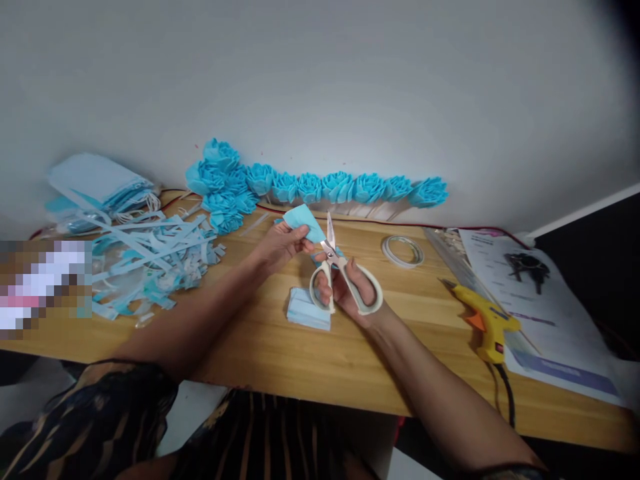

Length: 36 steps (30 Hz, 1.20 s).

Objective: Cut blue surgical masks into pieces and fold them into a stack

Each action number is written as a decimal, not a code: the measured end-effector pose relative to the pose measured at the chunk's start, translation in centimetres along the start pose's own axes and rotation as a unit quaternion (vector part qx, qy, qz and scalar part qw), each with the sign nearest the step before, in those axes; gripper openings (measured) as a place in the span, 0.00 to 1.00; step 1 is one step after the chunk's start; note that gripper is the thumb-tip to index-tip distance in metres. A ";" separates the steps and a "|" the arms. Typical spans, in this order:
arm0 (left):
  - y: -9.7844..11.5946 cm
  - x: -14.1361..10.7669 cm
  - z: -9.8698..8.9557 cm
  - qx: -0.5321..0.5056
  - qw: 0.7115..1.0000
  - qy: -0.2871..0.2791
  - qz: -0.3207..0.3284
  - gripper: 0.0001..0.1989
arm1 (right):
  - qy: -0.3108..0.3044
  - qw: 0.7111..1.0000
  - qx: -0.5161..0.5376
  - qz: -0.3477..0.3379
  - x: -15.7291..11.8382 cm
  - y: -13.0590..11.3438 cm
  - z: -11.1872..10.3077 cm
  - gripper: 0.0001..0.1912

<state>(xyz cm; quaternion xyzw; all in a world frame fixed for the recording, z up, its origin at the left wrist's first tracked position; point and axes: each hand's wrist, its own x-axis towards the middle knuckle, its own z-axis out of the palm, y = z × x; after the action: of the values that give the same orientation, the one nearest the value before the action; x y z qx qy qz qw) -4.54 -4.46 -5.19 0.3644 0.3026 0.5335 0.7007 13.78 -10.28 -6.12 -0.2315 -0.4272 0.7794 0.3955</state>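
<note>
Between the thumb and fingers of my left hand (287,247) is a small blue piece of fabric-like sheet (303,220), tilted up over the table. My right hand (350,290) has its thumb and fingers through the loops of white-handled scissors (331,253). The scissor blades are apart and point away from me, with one blade at the lower right edge of the blue piece. Below the scissors lies a stack of pale blue rectangles (307,310). More blue bits (336,253) show partly behind the scissors.
Blue handmade flowers (337,187) line the wall, several bunched at left. Cut strips (150,260) and a stack of face masks (100,180) lie left. At right are a tape roll (403,251), a yellow glue gun (483,317), and keys (527,267) on printed paper (565,320).
</note>
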 end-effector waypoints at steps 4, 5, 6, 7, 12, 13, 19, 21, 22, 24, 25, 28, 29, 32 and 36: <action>0.0 0.1 0.0 -0.002 1.000 0.020 -0.004 0.09 | 0.014 1.000 0.008 -0.001 0.1 0.0 0.1 0.32; 0.0 0.1 0.0 0.000 1.000 0.021 -0.005 0.09 | 0.016 1.000 0.010 0.001 0.0 0.0 0.1 0.32; 0.0 0.1 0.0 0.002 1.000 0.021 -0.005 0.10 | 0.019 1.000 0.013 0.004 0.0 0.0 0.2 0.32; 0.0 0.1 0.0 0.003 1.000 0.018 -0.003 0.10 | 0.022 1.000 0.017 0.006 0.0 -0.1 0.2 0.31; -0.2 0.2 -0.4 0.002 1.000 -0.010 0.008 0.12 | 0.038 0.999 0.026 0.005 -0.2 -0.3 0.5 0.31; -0.2 0.2 -0.4 0.001 1.000 -0.014 0.007 0.12 | 0.039 0.999 0.025 0.006 -0.2 -0.3 0.5 0.32; 0.0 0.1 -0.3 0.003 1.000 -0.007 0.007 0.11 | 0.035 0.999 0.007 0.004 -0.2 -0.2 0.3 0.33; 0.1 0.0 -0.1 0.001 1.000 -0.006 0.005 0.11 | 0.033 0.999 0.005 0.000 -0.2 0.0 0.2 0.33; 0.2 0.0 -0.1 -0.001 1.000 -0.008 0.003 0.10 | 0.033 0.999 0.005 -0.003 -0.2 0.1 0.1 0.33; 0.2 0.0 -0.2 -0.006 1.000 -0.012 0.000 0.11 | 0.036 0.999 0.005 -0.006 -0.1 0.2 0.0 0.32; 0.3 0.0 -0.2 -0.008 1.000 -0.015 -0.001 0.11 | 0.039 0.999 0.006 -0.007 -0.1 0.3 -0.1 0.32; 0.2 0.1 -0.4 -0.008 1.000 -0.021 -0.002 0.11 | 0.046 0.999 0.005 0.000 -0.1 0.5 -0.4 0.32; 0.2 0.1 -0.5 -0.006 1.000 -0.020 -0.002 0.11 | 0.046 0.999 0.003 0.004 -0.1 0.6 -0.5 0.32; 0.3 0.2 -0.7 0.005 1.000 -0.018 -0.007 0.10 | 0.042 0.999 -0.009 0.005 0.0 0.7 -0.7 0.31; 0.4 0.3 -0.9 0.015 1.000 -0.017 -0.004 0.11 | 0.037 0.999 -0.016 0.004 -0.1 0.7 -0.9 0.31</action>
<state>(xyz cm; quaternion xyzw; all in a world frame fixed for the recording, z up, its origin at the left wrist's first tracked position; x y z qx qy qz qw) -5.38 -3.93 -5.37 0.3827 0.3005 0.5196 0.7023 14.11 -10.15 -7.21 -0.2683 -0.4242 0.7647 0.4041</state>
